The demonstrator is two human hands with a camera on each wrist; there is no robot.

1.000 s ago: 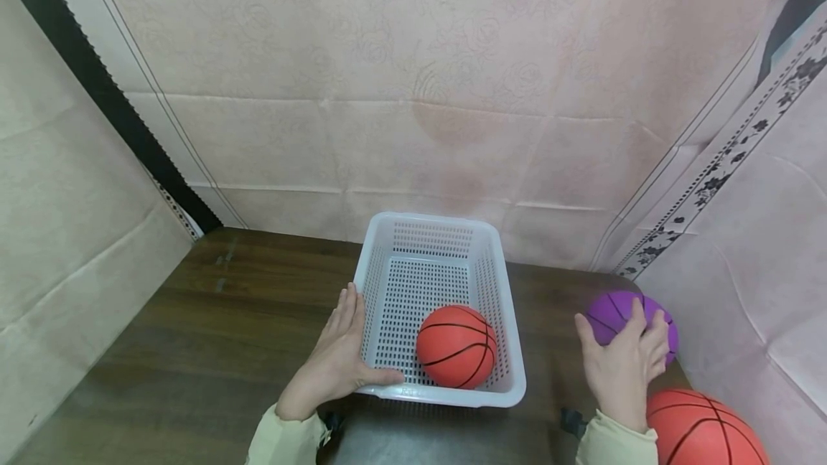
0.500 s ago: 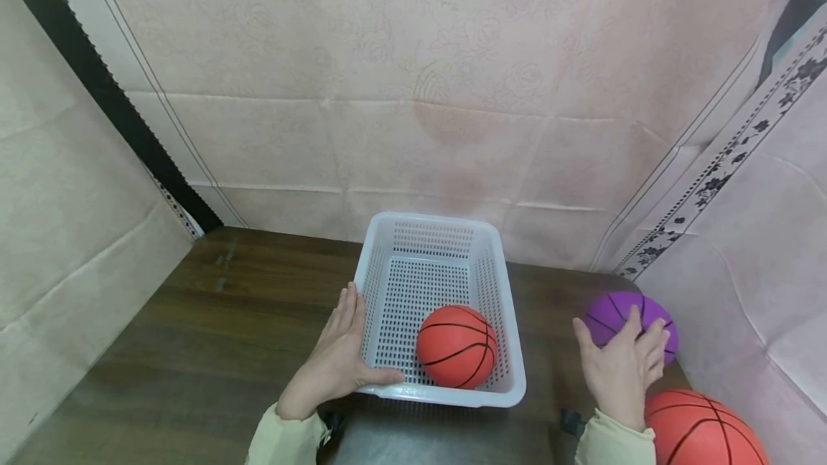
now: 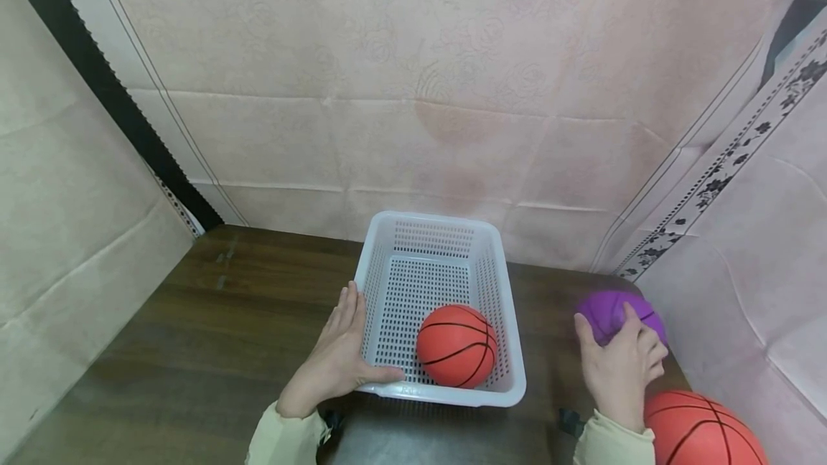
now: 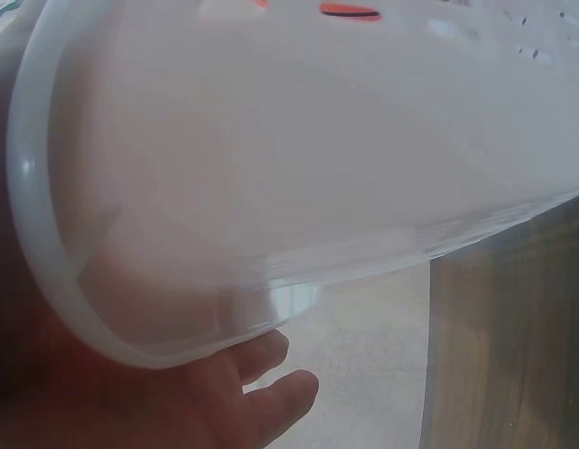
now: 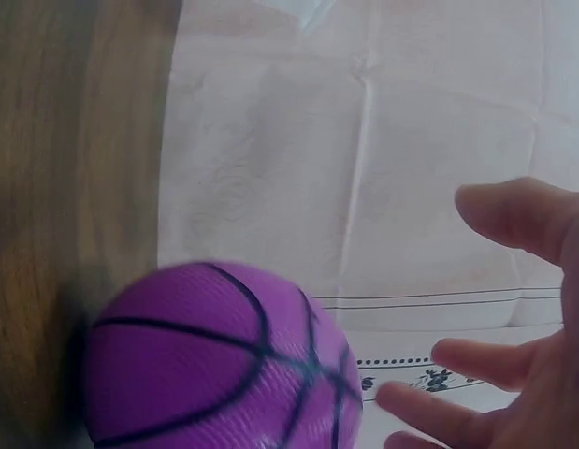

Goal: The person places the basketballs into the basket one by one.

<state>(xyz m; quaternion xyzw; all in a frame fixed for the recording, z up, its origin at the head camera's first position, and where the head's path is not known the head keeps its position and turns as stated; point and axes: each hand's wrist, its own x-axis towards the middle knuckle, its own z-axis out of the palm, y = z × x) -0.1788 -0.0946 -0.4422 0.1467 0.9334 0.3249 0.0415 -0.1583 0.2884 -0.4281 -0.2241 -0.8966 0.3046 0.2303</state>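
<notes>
A white perforated plastic basket stands on the table with a small orange-red basketball inside, at its near end. My left hand rests at the near left corner, its fingers laid straight along the side and its thumb over the near rim. In the left wrist view the basket wall hides most of that hand. A purple basketball lies at the right end of the table. My right hand reaches over its near side with spread fingers. The right wrist view shows the thumb apart from the purple ball and a fingertip at its edge.
A second orange-red basketball, larger in view, sits near the right wrist, partly cut off below. Pale cloth walls enclose the dark wooden table at the back and both sides.
The purple ball has rolled slightly to the left, and its black lines have turned. The fingers of my right hand have shifted a little on its near side. My left hand and the basket stay put.
</notes>
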